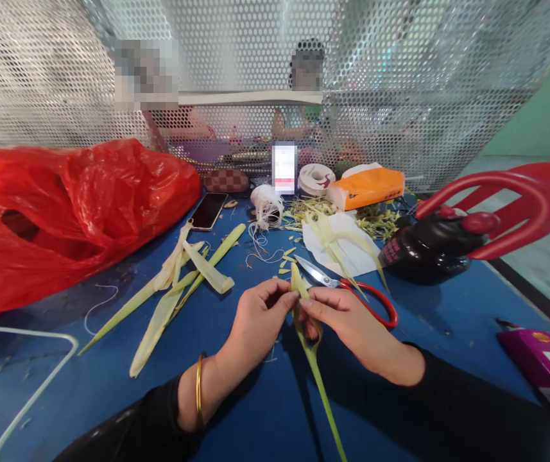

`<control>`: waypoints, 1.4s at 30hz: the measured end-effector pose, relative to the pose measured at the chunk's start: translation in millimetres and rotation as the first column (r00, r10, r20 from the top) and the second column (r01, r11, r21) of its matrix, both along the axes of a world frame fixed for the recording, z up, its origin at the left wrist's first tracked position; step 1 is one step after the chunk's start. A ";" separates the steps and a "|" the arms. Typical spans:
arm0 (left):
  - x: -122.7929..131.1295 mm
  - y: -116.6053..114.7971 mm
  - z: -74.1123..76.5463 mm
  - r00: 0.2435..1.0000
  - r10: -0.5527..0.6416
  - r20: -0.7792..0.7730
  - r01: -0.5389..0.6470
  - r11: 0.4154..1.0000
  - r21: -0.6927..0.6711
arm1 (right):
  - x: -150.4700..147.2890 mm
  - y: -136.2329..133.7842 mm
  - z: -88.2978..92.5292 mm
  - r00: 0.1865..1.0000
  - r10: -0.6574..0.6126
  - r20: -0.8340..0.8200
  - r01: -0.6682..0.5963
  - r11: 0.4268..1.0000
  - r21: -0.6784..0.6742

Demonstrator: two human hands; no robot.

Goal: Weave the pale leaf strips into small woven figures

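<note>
Between my two hands is a folded corn husk [316, 369], its pale pointed tip up and a long green strip trailing down toward me. My left hand [261, 321] pinches it from the left, thumb against fingers. From the right, my right hand [349, 324] pinches the same husk, fingertips close to the left thumb. Just behind my right hand lie red-handled scissors [320, 274], blades pointing away to the left. Several loose husks [173, 285] lie left of my hands. A white paper [346, 247] with husk strips on it sits beyond the scissors.
A red plastic bag [86, 212] fills the left side near a phone [210, 210]. White thread [267, 205], a ribbon roll [316, 179] and an orange tissue pack [368, 185] stand at the back. Right are a black bottle [431, 250] and a purple box [547, 366]. People sit behind the perforated screen.
</note>
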State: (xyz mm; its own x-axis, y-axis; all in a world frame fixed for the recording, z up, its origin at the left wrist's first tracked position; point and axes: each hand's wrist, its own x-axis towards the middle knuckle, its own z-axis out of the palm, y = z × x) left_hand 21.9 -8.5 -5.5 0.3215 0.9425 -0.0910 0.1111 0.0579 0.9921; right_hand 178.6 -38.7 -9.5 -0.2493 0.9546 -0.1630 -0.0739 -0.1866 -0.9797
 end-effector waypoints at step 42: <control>0.9 9.4 -10.2 0.978 0.180 0.105 -0.157 0.968 -0.194 | 6.3 -3.4 3.2 0.990 -0.015 -0.142 0.028 0.996 0.090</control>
State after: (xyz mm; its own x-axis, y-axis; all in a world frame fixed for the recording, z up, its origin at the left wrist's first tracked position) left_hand 22.8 0.9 -15.8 0.1786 0.9546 -0.2383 -0.0357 0.2483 0.9680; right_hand 185.0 -42.1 -6.3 -0.2430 0.9692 -0.0391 -0.2151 -0.0932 -0.9721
